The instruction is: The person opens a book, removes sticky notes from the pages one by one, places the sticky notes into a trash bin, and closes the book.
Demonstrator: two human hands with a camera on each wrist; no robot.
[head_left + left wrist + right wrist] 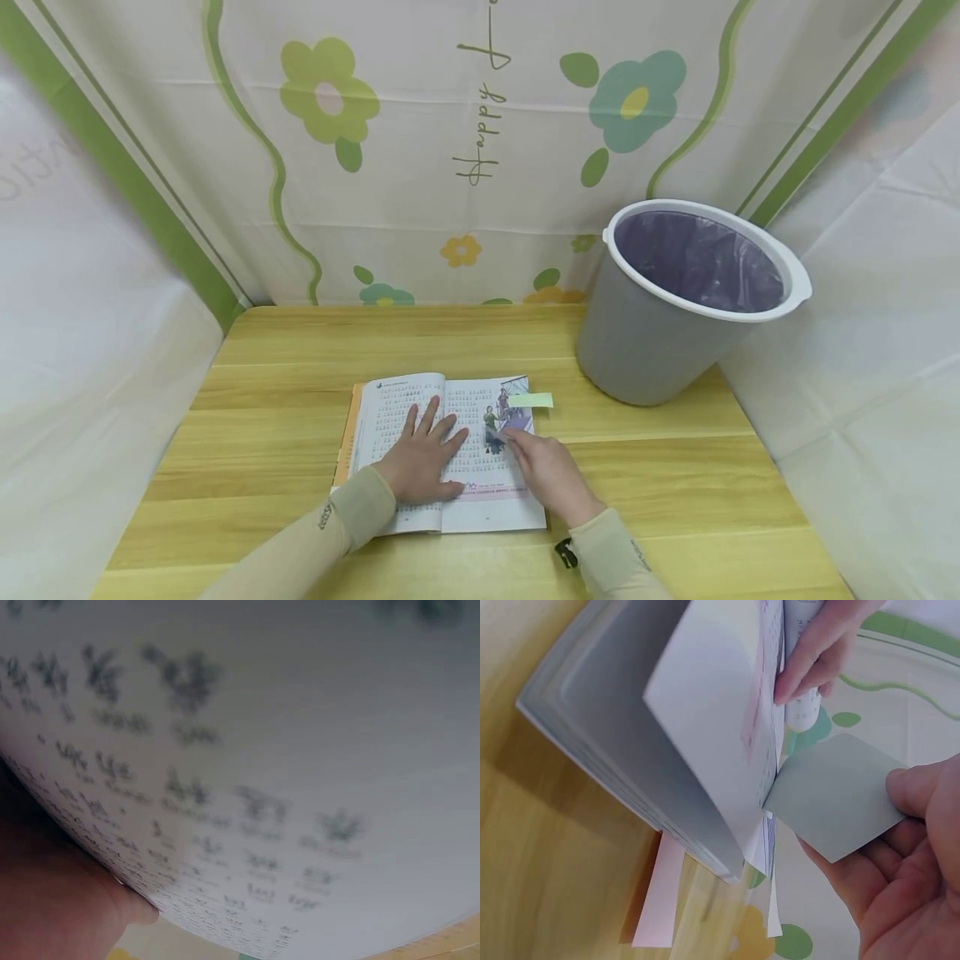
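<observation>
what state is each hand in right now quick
Left hand: open, fingers spread on the book.
Right hand: closed, holding a paper square.

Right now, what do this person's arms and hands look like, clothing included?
The left hand and right hand are ungloved. The left sleeve and right sleeve are pale beige with slightly greyer cuffs; dark lettering marks the left one. A small black buckle shows beside the right cuff.

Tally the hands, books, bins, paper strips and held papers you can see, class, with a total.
Hands: 2 (left hand, right hand)
Book: 1
Bin: 1
Strips: 2 (green strip, pink strip)
Held paper: 1
Total: 7
</observation>
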